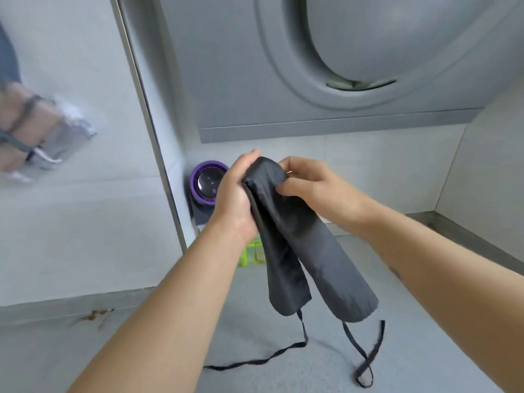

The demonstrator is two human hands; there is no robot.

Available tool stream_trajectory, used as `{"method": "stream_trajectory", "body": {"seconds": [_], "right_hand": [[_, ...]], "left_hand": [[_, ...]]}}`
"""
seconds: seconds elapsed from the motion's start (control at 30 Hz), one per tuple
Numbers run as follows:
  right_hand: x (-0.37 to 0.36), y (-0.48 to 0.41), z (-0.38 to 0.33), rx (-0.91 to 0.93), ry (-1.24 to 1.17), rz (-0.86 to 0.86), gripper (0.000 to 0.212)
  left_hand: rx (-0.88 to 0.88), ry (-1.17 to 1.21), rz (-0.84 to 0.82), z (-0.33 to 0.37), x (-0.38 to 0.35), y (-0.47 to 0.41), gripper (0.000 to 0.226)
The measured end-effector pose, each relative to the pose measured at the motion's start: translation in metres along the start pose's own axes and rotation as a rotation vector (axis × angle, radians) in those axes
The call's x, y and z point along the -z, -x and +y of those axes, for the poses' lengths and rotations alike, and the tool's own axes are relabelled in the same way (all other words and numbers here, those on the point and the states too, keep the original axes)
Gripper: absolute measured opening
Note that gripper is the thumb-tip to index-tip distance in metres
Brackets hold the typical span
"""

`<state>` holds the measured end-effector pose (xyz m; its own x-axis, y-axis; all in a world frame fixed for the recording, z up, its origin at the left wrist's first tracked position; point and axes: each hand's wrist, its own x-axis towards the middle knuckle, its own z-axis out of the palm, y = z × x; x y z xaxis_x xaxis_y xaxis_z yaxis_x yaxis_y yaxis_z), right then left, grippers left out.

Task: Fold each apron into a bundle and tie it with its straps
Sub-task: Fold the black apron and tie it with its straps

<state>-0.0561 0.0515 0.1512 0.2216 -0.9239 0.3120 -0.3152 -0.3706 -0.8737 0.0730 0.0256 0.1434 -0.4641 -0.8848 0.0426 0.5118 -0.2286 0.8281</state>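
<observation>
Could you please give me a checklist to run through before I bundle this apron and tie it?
1. Left hand grips the apron at its top fold: ok.
2. Right hand pinches the same fold: ok.
3. Apron doubled into a long strip, halves roughly even: ok.
4. Both straps hang free below the apron: ok.
5. Straps untangled: cannot tell; the right one crosses itself near its end.
6. Straps clear of the floor: not ok; the left one trails along it.
</observation>
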Motion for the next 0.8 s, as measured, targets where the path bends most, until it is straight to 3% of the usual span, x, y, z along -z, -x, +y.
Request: {"method": "stream_trajectory", "body": {"seconds": [0.13,0.33,0.4,0.5,0.67,0.8], "right_hand": [[0.017,-0.006,-0.035,0.023,0.305,-0.157,0.011],[0.011,-0.008,-0.069,0.025,0.949,-0.163,0.038],[0.004,-0.010,-0.076,0.033,1.059,-0.162,0.042],[-0.005,-0.015,-0.083,0.072,1.053,-0.149,0.043],[-0.016,-0.028,-0.085,0.109,0.635,-0.147,0.025],[-0.021,-0.037,-0.084,0.136,0.540,-0.054,0.032]], "left_hand": [[-0.012,-0.123,-0.074,0.031,-0.004,0.009,0.050],[-0.107,-0.022,-0.167,0.061,-0.004,0.019,0.034],[-0.111,-0.014,-0.172,0.069,-0.004,0.022,0.031],[-0.102,0.006,-0.206,0.080,-0.001,0.026,0.027],[-0.150,0.067,-0.144,0.096,0.014,0.024,0.017],[-0.121,-0.012,-0.085,0.110,0.013,0.025,0.046]]}}
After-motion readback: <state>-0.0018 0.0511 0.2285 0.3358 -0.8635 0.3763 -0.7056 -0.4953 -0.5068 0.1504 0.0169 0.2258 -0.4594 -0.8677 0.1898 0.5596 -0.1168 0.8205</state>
